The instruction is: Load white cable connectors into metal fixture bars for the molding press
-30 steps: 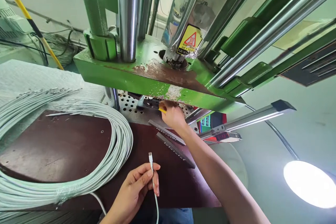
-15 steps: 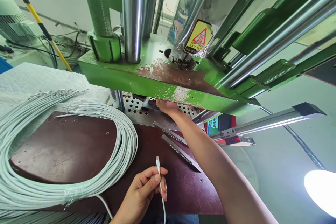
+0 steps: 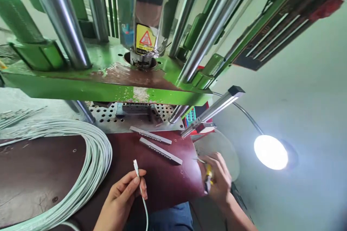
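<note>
Before the green press plate (image 3: pixel 173 95), two grey bars (image 3: pixel 161 151) and a cable coil (image 3: pixel 101 151) lie on the table (image 3: pixel 168 184). Near its edge, the left hand (image 3: pixel 121 193) pinches a slim white cable (image 3: pixel 144 202), plug (image 3: pixel 136 167) upward; the blurred right hand (image 3: pixel 221 180) clasps a yellow tool (image 3: pixel 208 174).

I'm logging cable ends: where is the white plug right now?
In the head view, left of centre, the white plug points up from the left hand, right of the cable coil and below the lower grey bar.

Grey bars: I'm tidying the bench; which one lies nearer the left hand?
The front grey bar lies nearer the left hand; the back bar sits closer to the green machine.
</note>
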Motion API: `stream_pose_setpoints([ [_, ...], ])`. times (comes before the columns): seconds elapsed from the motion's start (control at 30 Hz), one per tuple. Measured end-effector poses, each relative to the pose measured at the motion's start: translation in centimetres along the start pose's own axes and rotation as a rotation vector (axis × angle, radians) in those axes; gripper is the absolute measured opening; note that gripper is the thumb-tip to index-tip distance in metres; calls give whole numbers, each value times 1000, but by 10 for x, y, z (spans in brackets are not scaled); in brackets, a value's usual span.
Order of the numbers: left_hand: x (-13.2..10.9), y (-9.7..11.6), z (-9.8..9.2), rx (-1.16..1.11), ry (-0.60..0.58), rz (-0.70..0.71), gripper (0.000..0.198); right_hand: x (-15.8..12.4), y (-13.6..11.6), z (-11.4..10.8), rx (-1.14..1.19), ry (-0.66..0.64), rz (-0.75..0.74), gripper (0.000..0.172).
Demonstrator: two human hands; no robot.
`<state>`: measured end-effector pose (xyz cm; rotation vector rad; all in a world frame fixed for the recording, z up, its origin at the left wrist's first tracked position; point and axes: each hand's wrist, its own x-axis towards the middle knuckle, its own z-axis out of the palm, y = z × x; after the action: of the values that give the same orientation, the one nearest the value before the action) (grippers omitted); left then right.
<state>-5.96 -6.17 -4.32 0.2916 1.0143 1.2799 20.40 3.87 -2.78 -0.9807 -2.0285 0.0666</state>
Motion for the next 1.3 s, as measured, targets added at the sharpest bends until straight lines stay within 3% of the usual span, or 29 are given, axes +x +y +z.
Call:
stream_pose_setpoints([
  [0.07,2,0,7,144,20,34,30,-32,35,-33,-220,99,146,11],
  [0.1,2,-1,12,221,25,52,30,-45,52,-47,-347,115,293,14],
  [0.2,4,-1,30,430,11,88,30,-70,79,-77,-518,173,627,39],
  [0.27,2,-1,44,554,-10,113,29,-74,72,-84,-437,180,769,43],
  [0.33,0,-2,56,687,-35,146,29,-70,46,-78,-201,116,877,39],
  [0.4,-4,-5,66,827,-50,186,28,-57,11,-62,117,-9,903,37],
  [0.5,-10,-11,76,1022,-64,267,25,-31,-34,-34,488,-191,820,31],
  [0.6,-16,-15,85,1157,-78,373,24,-12,-52,-12,673,-310,821,26],
  [0.77,-21,-15,96,1253,-69,511,22,-15,-42,4,888,-357,861,28],
  [1.07,-23,-26,108,1315,-101,494,18,-28,-26,11,1294,-199,1025,28],
  [1.3,-21,-32,116,1514,-179,731,15,-29,-15,7,1398,-185,985,33],
])
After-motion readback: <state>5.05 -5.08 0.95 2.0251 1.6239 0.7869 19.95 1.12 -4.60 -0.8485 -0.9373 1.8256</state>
